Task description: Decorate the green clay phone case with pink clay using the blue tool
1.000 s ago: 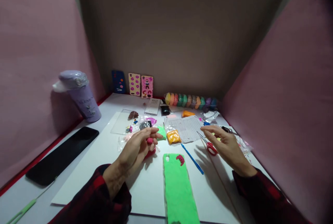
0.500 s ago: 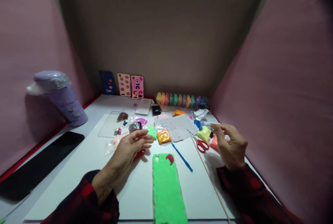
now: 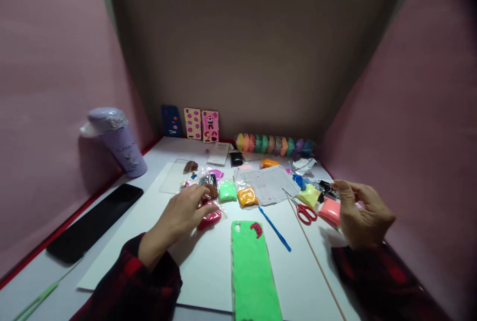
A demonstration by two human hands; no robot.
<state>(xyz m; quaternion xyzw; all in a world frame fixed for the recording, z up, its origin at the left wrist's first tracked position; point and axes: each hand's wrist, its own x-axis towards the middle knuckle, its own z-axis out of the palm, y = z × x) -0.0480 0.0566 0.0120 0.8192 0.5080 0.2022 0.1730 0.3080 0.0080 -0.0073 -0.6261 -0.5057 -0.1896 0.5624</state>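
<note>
Head view: left hand [image 3: 182, 214] presses flat on a red clay bag [image 3: 209, 217], pinning it just left of the green phone case [image 3: 253, 271]; right hand [image 3: 363, 214], loosely curled and seemingly empty, hovers right of it beside a pink bag [image 3: 330, 210].

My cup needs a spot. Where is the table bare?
Bare white sheet lies between the black phone and the left hand. It is crowded from the clay bags across to the red scissors and right hand.
</note>
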